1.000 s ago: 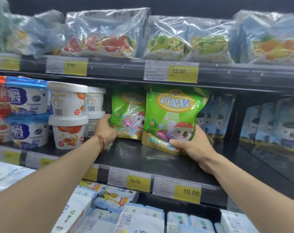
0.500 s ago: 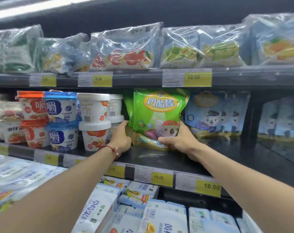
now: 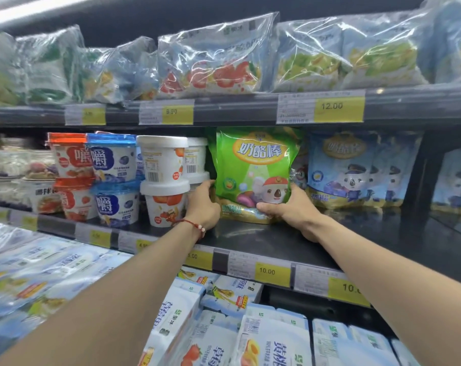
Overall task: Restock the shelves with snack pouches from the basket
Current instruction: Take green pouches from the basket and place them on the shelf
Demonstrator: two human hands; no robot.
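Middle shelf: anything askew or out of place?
Nothing stands out. The green pouch stands upright between the left hand and right hand, beside the white cups and blue pouches.

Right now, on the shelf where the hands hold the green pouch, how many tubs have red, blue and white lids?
Red-lid tubs: 2
Blue-lid tubs: 2
White-lid tubs: 4
Total: 8. The blurred bowls at far left are not counted.
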